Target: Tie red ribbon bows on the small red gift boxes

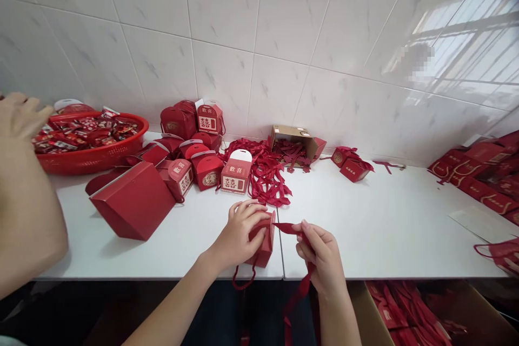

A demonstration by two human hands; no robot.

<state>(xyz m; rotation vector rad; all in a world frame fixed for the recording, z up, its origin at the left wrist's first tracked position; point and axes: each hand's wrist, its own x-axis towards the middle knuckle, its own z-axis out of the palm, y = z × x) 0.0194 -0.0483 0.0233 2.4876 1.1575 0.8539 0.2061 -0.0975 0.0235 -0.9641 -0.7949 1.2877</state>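
Forearm of another person point(32, 211) comes in at far left, right in front of a red plastic basket point(93, 162) full of shiny wrapped candy point(89, 132). Next along is a bigger red box point(133, 200), tipped at an angle, then a bunch of little red gift boxes point(206, 170), some stacked at the back. Messy pile of red ribbons point(270, 173) just beside those.

Down front, near the table edge, the left hand point(243, 232) has its fingers and thumb wrapped over a small red box point(265, 251), whose cord handle point(244, 284) dangles past the edge. Right hand point(310, 243) is pinching a red ribbon point(287, 228) that runs to the box, rest of it hanging down. Behind that, an open cardboard box point(310, 146) lies on its side with dark red bits inside. Couple more little boxes point(351, 165) further right, then rows of red packages point(478, 178) at the far end.
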